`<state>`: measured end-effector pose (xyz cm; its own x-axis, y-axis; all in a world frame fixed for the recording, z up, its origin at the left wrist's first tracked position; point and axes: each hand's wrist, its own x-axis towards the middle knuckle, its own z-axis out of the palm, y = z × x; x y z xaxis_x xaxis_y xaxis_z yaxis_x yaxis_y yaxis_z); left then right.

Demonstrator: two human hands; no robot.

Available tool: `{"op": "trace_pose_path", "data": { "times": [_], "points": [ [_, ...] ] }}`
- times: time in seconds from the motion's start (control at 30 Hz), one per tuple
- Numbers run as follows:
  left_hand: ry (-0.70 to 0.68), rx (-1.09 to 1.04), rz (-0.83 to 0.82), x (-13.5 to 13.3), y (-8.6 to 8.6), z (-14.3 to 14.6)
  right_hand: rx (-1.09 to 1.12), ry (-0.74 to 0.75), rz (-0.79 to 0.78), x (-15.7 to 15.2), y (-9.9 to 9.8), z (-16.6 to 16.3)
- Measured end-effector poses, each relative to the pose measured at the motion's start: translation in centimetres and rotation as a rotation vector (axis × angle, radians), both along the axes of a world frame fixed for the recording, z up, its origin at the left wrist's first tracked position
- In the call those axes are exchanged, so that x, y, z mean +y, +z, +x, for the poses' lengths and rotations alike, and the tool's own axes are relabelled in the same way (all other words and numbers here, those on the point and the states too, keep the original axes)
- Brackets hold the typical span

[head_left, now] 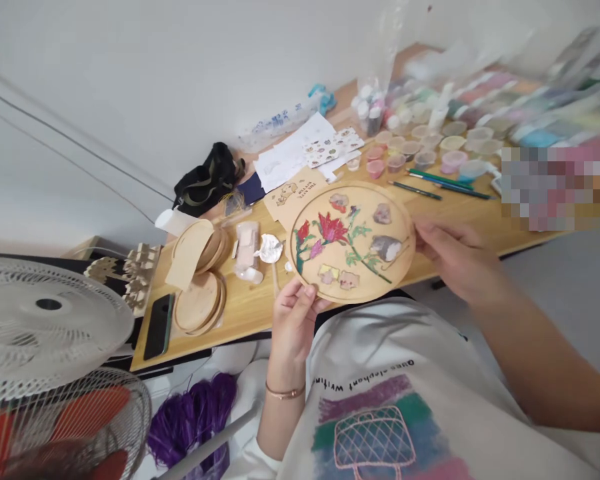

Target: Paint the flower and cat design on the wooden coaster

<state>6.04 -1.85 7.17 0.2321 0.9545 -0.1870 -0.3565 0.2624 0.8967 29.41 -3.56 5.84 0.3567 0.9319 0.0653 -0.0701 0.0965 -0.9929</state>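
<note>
Between my two hands I hold a round wooden plaque [320, 270] with a raised rim, tilted toward me above the table's front edge. Red flowers, green leaves and stems, and several small cut-out pieces decorate its face. My left hand [296, 310] grips the lower left rim, thumb on the front and fingers underneath. At the right rim, my right hand [445, 253] pinches the edge; its fingertips are partly behind the plaque. Just beyond the plaque lies a brown printed card [295, 193]. A crumpled white piece [271, 248] sits to its left.
Stacked round wooden discs [197, 300] and a phone [159, 327] are at the table's left end. Small tubs [425, 159], pencils [445, 180] and white papers [285, 153] lie toward the back. A fan [45, 313] stands at left, beside purple strands [195, 420].
</note>
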Motion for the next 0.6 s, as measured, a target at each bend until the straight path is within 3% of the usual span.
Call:
{"op": "trace_pose_path", "data": {
  "times": [0.6],
  "points": [
    [-0.12, -0.048, -0.056, 0.2, -0.1, 2.8, 0.237, -0.105, 0.013, -2.1, -0.2, 1.5]
  ]
}}
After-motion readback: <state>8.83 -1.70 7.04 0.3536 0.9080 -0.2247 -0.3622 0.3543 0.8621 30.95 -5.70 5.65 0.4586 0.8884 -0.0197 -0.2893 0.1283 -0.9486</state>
